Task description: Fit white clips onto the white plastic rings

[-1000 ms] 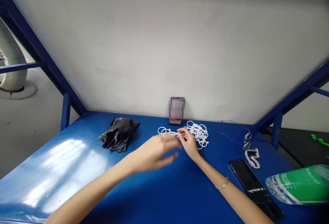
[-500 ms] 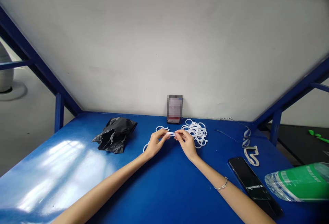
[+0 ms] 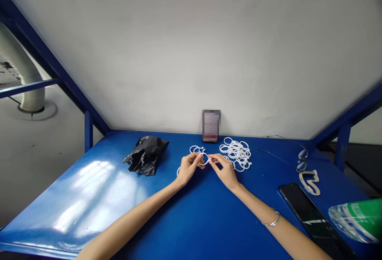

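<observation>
Both hands meet over the middle of the blue table (image 3: 98,188). My left hand (image 3: 188,168) and my right hand (image 3: 225,169) pinch the two sides of one white plastic ring (image 3: 203,157) held just above the table. A pile of several white rings (image 3: 237,153) lies to the right of my right hand. A few linked white rings (image 3: 195,149) lie on the table just behind my left hand.
A crumpled black plastic bag (image 3: 147,156) lies to the left. A small card (image 3: 211,126) leans on the white wall. At the right are glasses (image 3: 301,160), a beige strap (image 3: 310,182), a black phone (image 3: 313,218) and a green-labelled clear bottle (image 3: 356,219).
My left hand came in from mid-air and closed on the white ring that my right hand held; both hands now hold it. The view shifted slightly.
</observation>
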### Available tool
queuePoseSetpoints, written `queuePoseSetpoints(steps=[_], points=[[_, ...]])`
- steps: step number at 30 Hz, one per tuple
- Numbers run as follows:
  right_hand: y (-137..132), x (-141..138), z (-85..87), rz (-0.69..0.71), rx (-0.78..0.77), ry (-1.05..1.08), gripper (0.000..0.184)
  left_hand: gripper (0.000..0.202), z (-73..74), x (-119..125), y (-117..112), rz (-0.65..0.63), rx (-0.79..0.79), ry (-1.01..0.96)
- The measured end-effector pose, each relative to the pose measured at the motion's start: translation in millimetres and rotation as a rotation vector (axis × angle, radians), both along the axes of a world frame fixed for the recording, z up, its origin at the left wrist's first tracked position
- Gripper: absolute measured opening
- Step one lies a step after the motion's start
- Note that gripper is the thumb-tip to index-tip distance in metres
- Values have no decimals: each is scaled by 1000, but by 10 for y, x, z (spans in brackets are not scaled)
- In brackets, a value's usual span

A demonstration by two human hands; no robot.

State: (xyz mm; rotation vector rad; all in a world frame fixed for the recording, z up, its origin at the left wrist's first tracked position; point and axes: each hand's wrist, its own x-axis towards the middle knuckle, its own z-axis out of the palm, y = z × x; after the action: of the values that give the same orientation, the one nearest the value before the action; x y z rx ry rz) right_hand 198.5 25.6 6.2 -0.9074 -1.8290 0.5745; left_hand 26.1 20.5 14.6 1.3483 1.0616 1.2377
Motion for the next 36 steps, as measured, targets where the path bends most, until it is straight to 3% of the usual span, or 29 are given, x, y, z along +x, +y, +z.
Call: queuePoseSetpoints(steps=[9, 16, 36], points=[[-16, 3, 3, -13, 27, 21, 20, 42, -36, 9, -29, -36, 61, 1], [-14, 8, -2, -39, 38, 14, 20, 54, -36, 3, -47, -74, 140, 109], [-18, 10, 28, -89, 22, 95, 16, 58, -73, -2, -41, 30, 258, 277]])
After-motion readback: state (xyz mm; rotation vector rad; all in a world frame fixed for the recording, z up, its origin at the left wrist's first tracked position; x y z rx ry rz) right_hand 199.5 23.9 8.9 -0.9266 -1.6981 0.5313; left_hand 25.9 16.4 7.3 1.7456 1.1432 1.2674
